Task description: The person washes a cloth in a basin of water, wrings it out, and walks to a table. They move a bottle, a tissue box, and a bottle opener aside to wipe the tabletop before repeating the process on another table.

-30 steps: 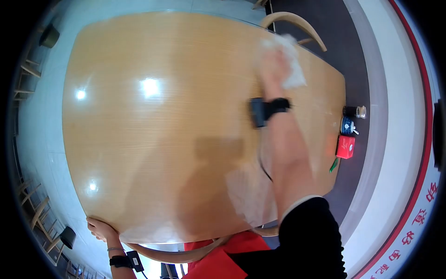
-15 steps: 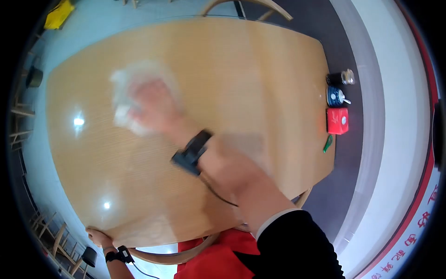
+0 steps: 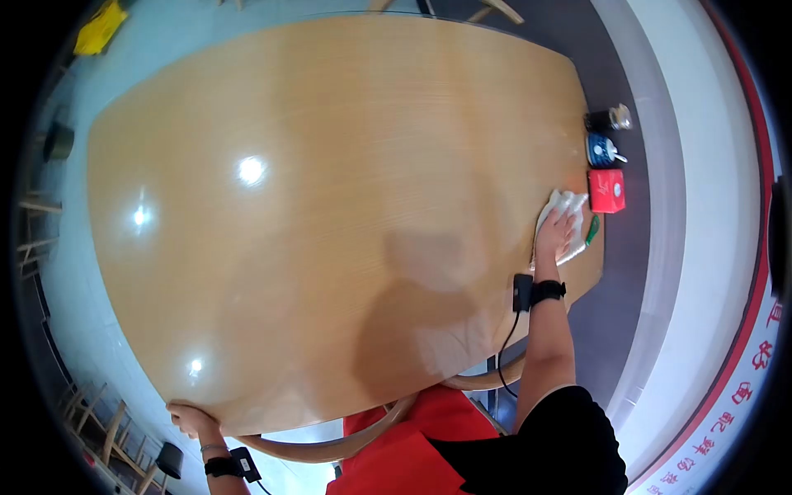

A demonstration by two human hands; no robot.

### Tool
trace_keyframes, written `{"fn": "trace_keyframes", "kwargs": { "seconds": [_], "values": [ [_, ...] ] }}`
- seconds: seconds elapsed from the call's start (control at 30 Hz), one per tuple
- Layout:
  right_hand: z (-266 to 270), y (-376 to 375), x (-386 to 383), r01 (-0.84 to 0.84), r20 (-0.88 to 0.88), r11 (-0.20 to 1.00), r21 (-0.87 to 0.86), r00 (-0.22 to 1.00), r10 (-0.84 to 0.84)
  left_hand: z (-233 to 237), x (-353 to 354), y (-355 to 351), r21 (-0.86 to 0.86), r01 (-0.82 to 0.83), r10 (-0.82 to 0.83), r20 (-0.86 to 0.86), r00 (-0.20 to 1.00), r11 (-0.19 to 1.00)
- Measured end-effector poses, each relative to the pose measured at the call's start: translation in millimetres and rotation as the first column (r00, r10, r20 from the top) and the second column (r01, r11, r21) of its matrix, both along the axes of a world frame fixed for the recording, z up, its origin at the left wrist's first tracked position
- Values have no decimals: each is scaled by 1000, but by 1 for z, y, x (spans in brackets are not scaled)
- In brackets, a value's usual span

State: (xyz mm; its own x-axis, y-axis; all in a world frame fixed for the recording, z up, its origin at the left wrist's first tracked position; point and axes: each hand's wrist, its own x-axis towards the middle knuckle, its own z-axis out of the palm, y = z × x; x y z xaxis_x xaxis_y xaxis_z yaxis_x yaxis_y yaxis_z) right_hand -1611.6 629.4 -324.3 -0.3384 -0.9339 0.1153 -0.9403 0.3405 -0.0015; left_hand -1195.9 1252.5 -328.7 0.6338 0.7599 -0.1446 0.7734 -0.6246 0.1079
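Note:
My right hand [image 3: 556, 234] presses down on a white cloth [image 3: 569, 203] near the right edge of the wooden table [image 3: 330, 214]. Its fingers point away from me over the folds. Just right of the cloth lies a small green object [image 3: 592, 230], close to the red box [image 3: 607, 191]. At the near left corner of the table, my left hand [image 3: 195, 421] is closed around the edge. Both wrists carry black straps with small boxes and cables.
Along the right edge stand a blue patterned jar [image 3: 601, 151] with a white spoon handle and a dark glass bottle [image 3: 604, 120]. A curved wooden chair back [image 3: 322, 450] sits against the near edge. The white wall [image 3: 701, 206] rises at the right.
My right hand has swept the cloth from the left part of the table to the right edge, beside the red box. My left hand stays at the near left corner.

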Motion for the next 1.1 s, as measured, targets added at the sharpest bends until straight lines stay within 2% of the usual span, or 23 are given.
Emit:
{"fn": "trace_keyframes", "kwargs": {
  "seconds": [0.1,0.17,0.2,0.23,0.27,0.3,0.33,0.37,0.43,0.47,0.53,0.57,0.63,0.67,0.73,0.77,0.83,0.9,0.93,1.0,1.03,1.07,1.1],
  "values": [
    [-27,-24,60,4,-152,1000,-28,988,-8,3,-1,-6,-26,-39,40,8,999,999],
    [-25,-22,149,-268,-150,962,-46,954,258,4,-3,-4,-47,6,-5,34,999,999],
    [-32,-9,191,-522,-117,829,-200,853,508,5,-2,-3,-51,9,-9,16,1000,999],
    [-13,21,257,-570,-85,807,-154,821,564,9,-2,-7,-48,-2,3,20,1000,999],
    [-44,39,297,-700,-1,559,-444,625,781,15,-3,-15,-50,11,-10,23,1000,999],
    [-17,90,349,-772,81,612,-172,608,790,18,-4,-19,-52,25,-24,22,999,998],
    [-4,137,385,-858,182,471,-204,440,880,14,-3,-14,-23,2,-2,4,1000,1000],
    [-29,186,413,-867,117,352,-352,333,936,12,-4,-12,-20,-5,5,3,1000,1000],
    [5,287,435,-968,312,139,-208,69,948,11,-3,-12,-31,-27,27,14,1000,999],
    [-8,333,435,-949,485,27,-315,-137,864,13,-3,-15,-16,-26,26,13,1000,1000],
    [-4,387,416,-919,428,-253,-301,-367,826,15,-4,-16,-26,-22,22,11,1000,999],
    [-3,384,411,-920,429,-242,-308,-362,828,18,-4,-19,-40,-5,5,-4,1000,999],
    [0,375,389,-856,476,-393,-337,-515,713,24,-6,-19,-47,33,-34,-17,999,998],
    [-3,358,379,-847,491,-352,-398,-521,699,21,-5,-15,-59,30,-31,-8,999,998],
    [-5,294,357,-839,500,-248,-484,-498,709,16,-5,-14,-44,27,-27,6,1000,999],
    [-2,257,336,-854,423,-114,-507,-362,831,12,-5,-9,-38,40,-40,-10,999,998],
    [-5,174,287,-947,378,110,-302,-13,926,3,-3,-1,-27,51,-51,31,998,998],
    [-11,109,201,-888,78,341,-309,334,939,9,-6,-15,-50,30,-28,49,998,998],
    [-1,88,149,-832,134,415,-368,394,909,11,-7,-15,-69,18,-14,53,998,997],
    [-31,65,32,-604,241,640,-474,610,755,7,-5,-5,-47,32,-29,51,998,998],
    [-39,73,-23,-497,173,735,-462,762,624,2,-3,1,-17,58,-57,52,997,998],
    [-57,78,-84,-471,-111,795,-383,878,466,6,-6,-7,-1,20,-20,48,999,1000],
    [-40,100,-105,-272,-132,935,-226,960,247,9,-5,-12,1,17,-17,57,998,1000]
  ]
}}
